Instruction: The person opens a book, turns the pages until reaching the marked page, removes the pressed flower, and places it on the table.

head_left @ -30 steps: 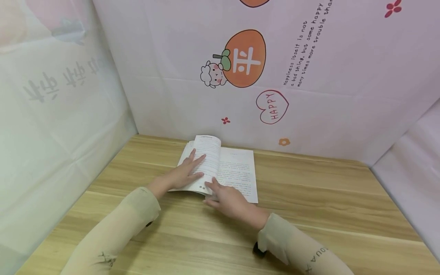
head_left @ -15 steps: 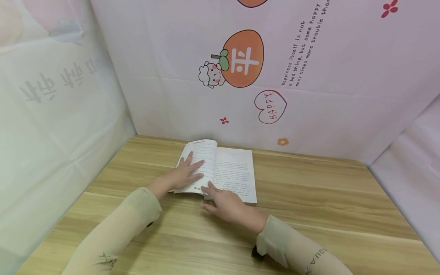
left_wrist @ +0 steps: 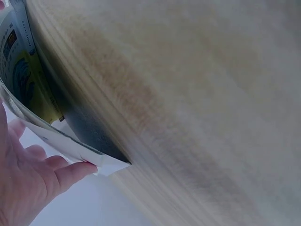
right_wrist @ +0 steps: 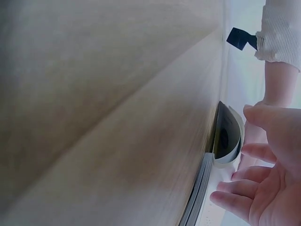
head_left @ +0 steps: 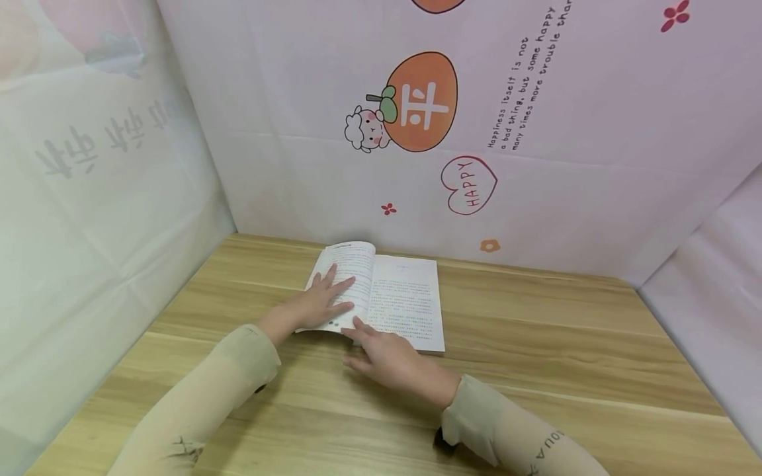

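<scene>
An open paperback book [head_left: 407, 284] with printed pages lies near the back edge of the wooden table. My left hand [head_left: 315, 303] rests on its left page, fingers spread and fairly straight. Beside the lower end of the book's fold is my right hand [head_left: 387, 356], its fingers extended toward the left page's bottom corner. In the left wrist view the curved left side bows above the table, showing a yellow and blue cover [left_wrist: 30, 87] inside. The right wrist view shows the thick page block [right_wrist: 200, 186] below the fingers [right_wrist: 233, 200], which hold nothing.
The wooden table [head_left: 536, 330] extends to the right and in front of the book. A printed white cloth [head_left: 297, 178] stands as a wall right behind it, with more cloth on the left [head_left: 107, 218] and right [head_left: 714, 264].
The book's left page has turned further left and lies lower under my left hand. My right hand has slid slightly left and down, leaving more of the right page showing.
</scene>
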`<state>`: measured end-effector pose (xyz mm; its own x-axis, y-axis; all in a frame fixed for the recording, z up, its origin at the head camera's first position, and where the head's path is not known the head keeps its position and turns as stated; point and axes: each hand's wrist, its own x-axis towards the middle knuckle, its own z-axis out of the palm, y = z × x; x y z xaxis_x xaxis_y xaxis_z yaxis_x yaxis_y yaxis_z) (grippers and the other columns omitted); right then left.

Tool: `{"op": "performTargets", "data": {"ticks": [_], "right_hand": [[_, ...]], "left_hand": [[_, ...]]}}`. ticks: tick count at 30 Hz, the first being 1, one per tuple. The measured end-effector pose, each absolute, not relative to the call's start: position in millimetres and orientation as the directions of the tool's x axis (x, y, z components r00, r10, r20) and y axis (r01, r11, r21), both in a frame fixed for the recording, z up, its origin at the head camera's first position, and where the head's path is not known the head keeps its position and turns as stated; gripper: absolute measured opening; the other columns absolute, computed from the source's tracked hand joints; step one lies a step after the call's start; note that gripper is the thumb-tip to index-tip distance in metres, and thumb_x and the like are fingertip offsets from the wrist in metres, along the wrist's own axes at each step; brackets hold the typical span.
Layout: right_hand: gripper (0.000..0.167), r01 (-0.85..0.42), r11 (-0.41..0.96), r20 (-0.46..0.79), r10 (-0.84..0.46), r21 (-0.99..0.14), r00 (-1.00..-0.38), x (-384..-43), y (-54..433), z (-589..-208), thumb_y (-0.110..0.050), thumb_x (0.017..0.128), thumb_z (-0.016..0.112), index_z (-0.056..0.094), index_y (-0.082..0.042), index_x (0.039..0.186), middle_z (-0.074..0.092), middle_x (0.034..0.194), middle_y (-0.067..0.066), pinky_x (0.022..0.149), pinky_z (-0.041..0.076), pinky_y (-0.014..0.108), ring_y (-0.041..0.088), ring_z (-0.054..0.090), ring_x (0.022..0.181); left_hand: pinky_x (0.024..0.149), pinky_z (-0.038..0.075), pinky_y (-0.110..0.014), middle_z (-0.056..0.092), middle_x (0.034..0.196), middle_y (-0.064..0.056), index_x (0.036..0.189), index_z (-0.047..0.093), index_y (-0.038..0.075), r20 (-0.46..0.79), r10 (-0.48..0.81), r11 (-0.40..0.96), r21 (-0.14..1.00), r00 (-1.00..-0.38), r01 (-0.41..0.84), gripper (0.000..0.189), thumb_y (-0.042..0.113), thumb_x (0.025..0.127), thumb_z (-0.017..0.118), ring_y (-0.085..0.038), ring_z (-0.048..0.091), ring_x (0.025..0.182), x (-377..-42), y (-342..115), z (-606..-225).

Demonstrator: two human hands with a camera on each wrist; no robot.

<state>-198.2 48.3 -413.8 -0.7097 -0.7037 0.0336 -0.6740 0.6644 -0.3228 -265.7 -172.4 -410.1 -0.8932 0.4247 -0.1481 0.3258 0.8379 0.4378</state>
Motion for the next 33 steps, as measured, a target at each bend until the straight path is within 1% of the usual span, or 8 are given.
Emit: {"op": "performTargets", "data": {"ticks": [5, 7, 9, 11, 13, 20, 28, 33], "right_hand": [[0.059, -0.679, 0.674, -0.008, -0.712, -0.291, -0.702, -196.3, 46.0, -414.1, -0.041, 0.102, 0.065, 0.050, -0.017, 0.153, 0.039, 0.160, 0.014, 0.086, 0.059, 0.050, 0.034, 0.071, 0.106], [0.058, -0.688, 0.669, -0.010, -0.719, -0.281, -0.695, -195.8, 45.1, -414.2, -0.040, 0.102, 0.064, 0.049, -0.016, 0.153, 0.039, 0.160, 0.014, 0.086, 0.059, 0.049, 0.033, 0.069, 0.112], [0.057, -0.696, 0.663, -0.012, -0.726, -0.276, -0.687, -195.5, 44.1, -413.9, -0.039, 0.102, 0.064, 0.050, -0.016, 0.153, 0.039, 0.160, 0.012, 0.089, 0.058, 0.049, 0.033, 0.062, 0.124], [0.057, -0.709, 0.650, -0.013, -0.740, -0.273, -0.673, -195.5, 43.5, -413.6, -0.038, 0.102, 0.065, 0.051, -0.016, 0.152, 0.039, 0.161, 0.011, 0.095, 0.055, 0.050, 0.034, 0.051, 0.137], [0.056, -0.720, 0.640, -0.025, -0.752, -0.270, -0.659, -195.6, 43.0, -413.6, -0.038, 0.102, 0.065, 0.051, -0.016, 0.152, 0.038, 0.161, 0.010, 0.098, 0.053, 0.052, 0.035, 0.042, 0.144], [0.058, -0.757, 0.598, -0.049, -0.792, -0.265, -0.608, -199.0, 45.4, -412.5, -0.035, 0.101, 0.068, 0.050, -0.017, 0.152, 0.036, 0.162, 0.008, 0.100, 0.051, 0.055, 0.037, 0.039, 0.145], [0.047, -0.756, 0.583, 0.001, -0.792, -0.297, -0.611, -209.1, 57.1, -407.6, -0.028, 0.101, 0.068, 0.059, -0.012, 0.145, 0.053, 0.151, 0.008, 0.101, 0.052, 0.045, 0.028, 0.057, 0.132], [0.036, -0.749, 0.574, 0.030, -0.787, -0.331, -0.616, -216.8, 69.1, -404.7, -0.020, 0.099, 0.071, 0.068, -0.009, 0.133, 0.067, 0.135, 0.007, 0.098, 0.054, 0.042, 0.025, 0.066, 0.120]], "left_hand": [[0.106, 0.021, -0.081, -0.010, 0.168, -0.022, 0.167, 0.014, 0.023, -0.169, 0.428, 0.846, 0.420, -0.888, 0.328, 0.072, 0.054, 0.108, 0.042, -0.059, -0.002, 0.148, -265.6, -171.8, -411.5], [0.108, 0.020, -0.079, -0.009, 0.169, -0.022, 0.167, 0.014, 0.022, -0.169, 0.427, 0.848, 0.418, -0.889, 0.327, 0.073, 0.054, 0.108, 0.042, -0.059, -0.002, 0.148, -266.0, -171.2, -412.1], [0.108, 0.020, -0.079, -0.009, 0.169, -0.022, 0.167, 0.014, 0.022, -0.168, 0.424, 0.849, 0.416, -0.890, 0.326, 0.073, 0.054, 0.107, 0.043, -0.059, -0.002, 0.148, -266.5, -170.5, -411.7], [0.106, 0.021, -0.081, -0.009, 0.169, -0.021, 0.167, 0.013, 0.023, -0.175, 0.419, 0.854, 0.410, -0.891, 0.321, 0.074, 0.055, 0.107, 0.043, -0.058, -0.002, 0.148, -267.6, -169.8, -411.9], [0.104, 0.021, -0.082, -0.009, 0.169, -0.021, 0.167, 0.013, 0.023, -0.185, 0.415, 0.858, 0.407, -0.891, 0.315, 0.074, 0.055, 0.107, 0.043, -0.059, -0.003, 0.148, -267.7, -169.1, -410.8], [0.102, 0.022, -0.083, -0.008, 0.168, -0.024, 0.167, 0.014, 0.021, -0.217, 0.404, 0.872, 0.386, -0.889, 0.302, 0.074, 0.054, 0.107, 0.044, -0.061, -0.001, 0.147, -271.1, -168.1, -411.1], [0.109, 0.014, -0.080, -0.007, 0.168, -0.024, 0.167, 0.013, 0.018, -0.269, 0.410, 0.872, 0.398, -0.872, 0.287, 0.075, 0.052, 0.108, 0.043, -0.060, -0.004, 0.147, -271.9, -168.2, -409.2], [0.110, 0.014, -0.079, -0.007, 0.169, -0.023, 0.167, 0.012, 0.018, -0.283, 0.402, 0.868, 0.421, -0.871, 0.263, 0.075, 0.052, 0.108, 0.044, -0.059, -0.006, 0.148, -271.7, -168.2, -409.3]]}}
